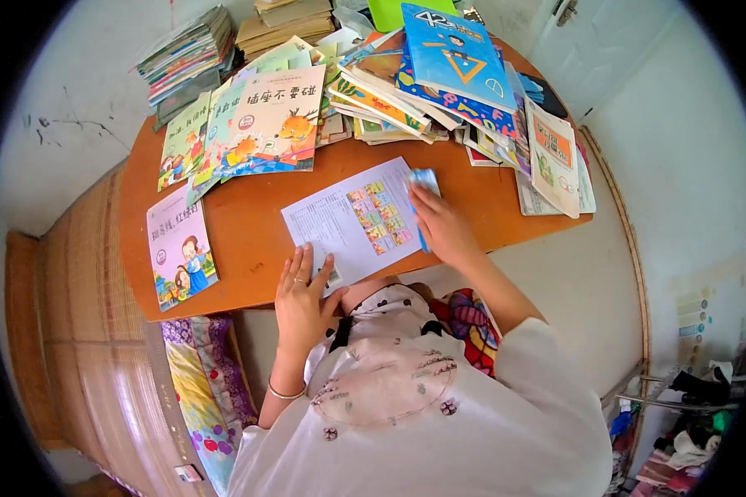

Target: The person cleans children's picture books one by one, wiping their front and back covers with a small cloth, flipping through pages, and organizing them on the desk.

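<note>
A booklet [340, 217] lies face down on the orange table, its white back cover showing printed text and a grid of small coloured pictures. My left hand [302, 290], with a ring on one finger, rests flat and spread on the booklet's lower left corner. At the booklet's right edge, my right hand [441, 222] is closed over a light blue, cloth-like piece [423, 177]. That piece sticks out above the fingers and along their left side; the rest is hidden under the hand.
A pink picture book [181, 253] lies at the table's left edge. Fanned picture books [278, 116] sit behind it. Piled books, topped by a blue one [458, 56], cover the back right; a leaning book [554, 159] stands out there. Older stacks [189, 62] rise at the back left.
</note>
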The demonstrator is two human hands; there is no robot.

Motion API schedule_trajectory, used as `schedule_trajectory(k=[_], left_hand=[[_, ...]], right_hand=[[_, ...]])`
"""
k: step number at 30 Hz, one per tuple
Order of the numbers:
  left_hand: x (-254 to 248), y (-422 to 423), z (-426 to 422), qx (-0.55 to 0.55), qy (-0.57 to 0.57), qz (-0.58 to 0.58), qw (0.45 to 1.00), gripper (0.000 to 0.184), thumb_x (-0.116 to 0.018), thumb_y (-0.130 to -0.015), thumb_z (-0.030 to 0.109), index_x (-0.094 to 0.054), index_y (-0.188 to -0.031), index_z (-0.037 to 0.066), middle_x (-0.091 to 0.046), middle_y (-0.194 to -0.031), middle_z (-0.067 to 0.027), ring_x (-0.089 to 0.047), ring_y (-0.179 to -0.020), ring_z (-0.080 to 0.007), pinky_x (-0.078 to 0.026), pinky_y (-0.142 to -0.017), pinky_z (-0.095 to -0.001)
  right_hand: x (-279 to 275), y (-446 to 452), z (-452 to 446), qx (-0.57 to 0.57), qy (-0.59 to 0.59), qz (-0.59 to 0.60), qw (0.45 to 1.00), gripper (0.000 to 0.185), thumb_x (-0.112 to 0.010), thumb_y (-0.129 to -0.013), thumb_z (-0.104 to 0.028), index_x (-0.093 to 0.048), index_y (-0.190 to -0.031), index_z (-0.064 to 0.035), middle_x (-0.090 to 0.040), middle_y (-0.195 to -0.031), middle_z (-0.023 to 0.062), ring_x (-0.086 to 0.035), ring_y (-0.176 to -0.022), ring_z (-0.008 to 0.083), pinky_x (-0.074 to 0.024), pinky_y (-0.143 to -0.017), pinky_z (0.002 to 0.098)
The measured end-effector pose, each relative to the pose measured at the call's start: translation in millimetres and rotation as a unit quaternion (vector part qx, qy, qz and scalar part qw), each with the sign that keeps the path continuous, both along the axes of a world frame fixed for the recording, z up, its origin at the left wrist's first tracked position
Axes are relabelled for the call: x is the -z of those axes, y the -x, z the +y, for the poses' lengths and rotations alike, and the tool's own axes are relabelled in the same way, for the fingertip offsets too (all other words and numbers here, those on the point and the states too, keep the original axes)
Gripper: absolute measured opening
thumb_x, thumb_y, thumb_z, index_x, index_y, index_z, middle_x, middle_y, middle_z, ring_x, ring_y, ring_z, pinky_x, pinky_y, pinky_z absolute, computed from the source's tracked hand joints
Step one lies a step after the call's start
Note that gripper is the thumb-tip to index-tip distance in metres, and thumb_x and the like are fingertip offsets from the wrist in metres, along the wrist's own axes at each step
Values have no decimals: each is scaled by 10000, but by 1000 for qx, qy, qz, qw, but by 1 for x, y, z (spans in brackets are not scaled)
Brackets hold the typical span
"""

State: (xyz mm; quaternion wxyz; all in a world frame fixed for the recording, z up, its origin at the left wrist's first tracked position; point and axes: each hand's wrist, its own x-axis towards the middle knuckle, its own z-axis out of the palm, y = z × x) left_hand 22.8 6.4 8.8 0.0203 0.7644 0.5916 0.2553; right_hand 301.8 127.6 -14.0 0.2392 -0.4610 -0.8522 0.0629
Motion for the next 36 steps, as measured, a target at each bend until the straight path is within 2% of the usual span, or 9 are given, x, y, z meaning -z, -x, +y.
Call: schedule_trajectory(k=[2,6,10,13,16,17,20,27,36], left_hand=[[1,1,1,6,2,5,1000,499,-735,-832,341,-668,-1246,71,-495,-1414,-273,-482,-1313,-427,-371,-1103,-499],[0,0,1,9,3,5,1000,509,-738,-829,343,-664,-1253,72,-498,-1412,-272,-481,-1311,-431,-372,-1102,-501],[-1,-3,-2,7,2,7,1000,485,-718,-850,315,-651,-1264,71,-491,-1415,-277,-474,-1312,-439,-371,-1099,-509],[3,-1,-4,-1,3,18,1000,474,-706,-857,307,-646,-1263,69,-495,-1413,-271,-474,-1309,-441,-375,-1091,-514],[1,-2,-4,-13,4,17,1000,476,-703,-854,323,-649,-1254,71,-511,-1403,-254,-483,-1299,-444,-389,-1075,-514],[-1,-3,-3,-11,1,12,1000,475,-701,-856,324,-650,-1257,75,-511,-1405,-251,-486,-1296,-444,-395,-1070,-509],[3,-3,-2,-8,-7,9,1000,478,-700,-857,329,-650,-1264,84,-509,-1410,-246,-493,-1293,-441,-408,-1060,-500],[9,-2,-3,-17,-17,3,1000,535,-740,-804,281,-636,-1307,131,-500,-1429,-226,-502,-1294,-417,-418,-1049,-501],[11,-2,-2,-16,-30,2,999,520,-723,-821,272,-629,-1311,126,-475,-1457,-213,-469,-1326,-409,-381,-1090,-508]], right_hand=[[5,15,37,-5,4,-13,1000,443,-527,-983,-165,-489,-1386,17,-439,-1494,160,-443,-1365,302,-402,-1102,389],[3,74,62,-33,13,-62,997,590,-479,-1004,-307,-351,-1478,19,-337,-1555,183,-313,-1450,301,-266,-1184,414],[6,143,47,-183,48,-5,982,636,-426,-1019,-381,-299,-1510,2,-322,-1565,183,-267,-1473,303,-203,-1213,406],[11,176,29,-305,6,-42,951,638,-383,-1031,-409,-315,-1500,18,-310,-1578,165,-291,-1468,261,-217,-1206,401],[6,164,31,-283,12,-39,958,615,-433,-1020,-385,-346,-1495,-3,-332,-1573,130,-277,-1474,247,-203,-1214,394],[2,156,31,-235,58,-53,969,625,-448,-1012,-381,-340,-1498,-4,-337,-1570,134,-279,-1473,251,-208,-1211,392],[1,121,46,-140,31,-100,985,629,-454,-1008,-370,-324,-1504,-5,-312,-1582,134,-281,-1472,257,-225,-1204,398],[-5,23,45,30,57,-84,994,608,-454,-1012,-320,-307,-1504,6,-272,-1593,153,-301,-1454,298,-274,-1180,414],[-10,-4,-88,15,24,-72,997,612,-545,-961,-267,-374,-1440,75,-335,-1553,196,-368,-1407,351,-314,-1147,443]])
